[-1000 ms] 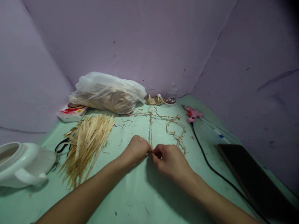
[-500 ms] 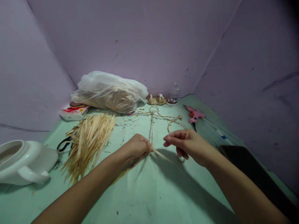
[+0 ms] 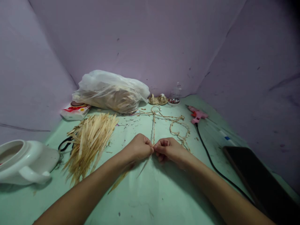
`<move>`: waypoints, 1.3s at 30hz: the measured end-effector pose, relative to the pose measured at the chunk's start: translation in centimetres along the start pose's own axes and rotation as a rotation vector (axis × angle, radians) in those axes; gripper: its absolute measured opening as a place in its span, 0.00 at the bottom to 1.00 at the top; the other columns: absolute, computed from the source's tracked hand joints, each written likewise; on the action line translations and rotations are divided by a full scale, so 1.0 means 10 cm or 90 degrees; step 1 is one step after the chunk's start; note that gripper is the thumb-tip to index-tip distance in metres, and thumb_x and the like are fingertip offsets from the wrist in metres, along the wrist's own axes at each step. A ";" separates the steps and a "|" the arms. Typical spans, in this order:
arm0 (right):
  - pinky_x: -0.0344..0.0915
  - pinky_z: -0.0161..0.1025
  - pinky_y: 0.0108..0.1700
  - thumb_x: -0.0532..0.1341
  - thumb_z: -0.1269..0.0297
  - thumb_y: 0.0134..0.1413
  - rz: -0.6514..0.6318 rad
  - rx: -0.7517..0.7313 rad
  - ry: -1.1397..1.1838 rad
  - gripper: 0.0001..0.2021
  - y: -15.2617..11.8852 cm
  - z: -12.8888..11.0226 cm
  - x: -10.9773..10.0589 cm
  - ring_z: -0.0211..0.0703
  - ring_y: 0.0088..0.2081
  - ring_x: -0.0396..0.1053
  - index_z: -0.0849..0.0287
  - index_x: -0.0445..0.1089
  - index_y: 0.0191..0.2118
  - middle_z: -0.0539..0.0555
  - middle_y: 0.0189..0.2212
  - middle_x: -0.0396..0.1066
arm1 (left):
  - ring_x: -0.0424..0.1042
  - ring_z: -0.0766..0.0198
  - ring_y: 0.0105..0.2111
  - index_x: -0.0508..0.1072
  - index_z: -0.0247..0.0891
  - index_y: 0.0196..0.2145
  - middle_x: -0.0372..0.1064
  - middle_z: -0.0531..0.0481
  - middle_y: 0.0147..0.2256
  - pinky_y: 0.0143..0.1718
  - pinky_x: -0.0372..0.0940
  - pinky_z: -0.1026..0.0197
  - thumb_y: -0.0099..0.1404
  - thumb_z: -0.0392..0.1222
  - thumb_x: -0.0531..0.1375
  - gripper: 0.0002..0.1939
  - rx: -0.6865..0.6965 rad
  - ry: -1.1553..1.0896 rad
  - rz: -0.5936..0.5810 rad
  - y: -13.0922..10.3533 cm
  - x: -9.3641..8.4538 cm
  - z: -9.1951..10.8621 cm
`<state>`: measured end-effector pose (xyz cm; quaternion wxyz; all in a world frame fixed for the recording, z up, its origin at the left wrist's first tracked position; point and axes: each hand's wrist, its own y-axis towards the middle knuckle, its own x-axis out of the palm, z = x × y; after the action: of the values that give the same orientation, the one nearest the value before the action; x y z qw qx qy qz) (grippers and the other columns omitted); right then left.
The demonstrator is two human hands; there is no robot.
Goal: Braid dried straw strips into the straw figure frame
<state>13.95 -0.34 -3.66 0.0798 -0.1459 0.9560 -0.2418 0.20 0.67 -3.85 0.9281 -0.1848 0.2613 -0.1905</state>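
A thin braided straw cord (image 3: 153, 128) runs down the middle of the green table, from a knotted loop at the back to my fingertips. My left hand (image 3: 142, 147) is closed in a pinch on the cord's near end, with loose straw ends sticking out below it. Fingertips touching the left ones, my right hand (image 3: 167, 150) is pinched at the same spot; the strand between its fingers is mostly hidden. More twisted cord (image 3: 180, 128) lies curled just beyond my right hand. To the left rests a bundle of flat dry straw strips (image 3: 93, 137).
A white ceramic pot (image 3: 35, 159) lies at the left edge. Behind are a plastic bag (image 3: 110, 90), a red-and-white packet (image 3: 75, 112), a small woven piece (image 3: 158, 99) and a bead container (image 3: 173, 100). A pink glue gun (image 3: 198, 115) and a dark phone-like slab (image 3: 250, 178) are right.
My right hand has moved left and down from beside the cord to meet my left hand, and its fingers have closed at the cord's end. My left hand has stayed nearly in place.
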 end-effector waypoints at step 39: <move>0.52 0.27 0.16 0.56 0.69 0.43 -0.043 -0.153 -0.027 0.03 0.02 0.17 -0.02 0.27 0.15 0.53 0.61 0.59 0.24 0.45 0.16 0.61 | 0.52 0.71 0.09 0.65 0.33 0.18 0.53 0.56 0.08 0.11 0.49 0.68 0.48 0.34 0.53 0.05 -0.062 -0.079 -0.036 -0.10 0.04 0.14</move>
<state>14.49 -0.91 -5.22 0.0736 -0.1916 0.9708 -0.1245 1.06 -0.08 -2.48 0.9268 -0.2481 0.2069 -0.1917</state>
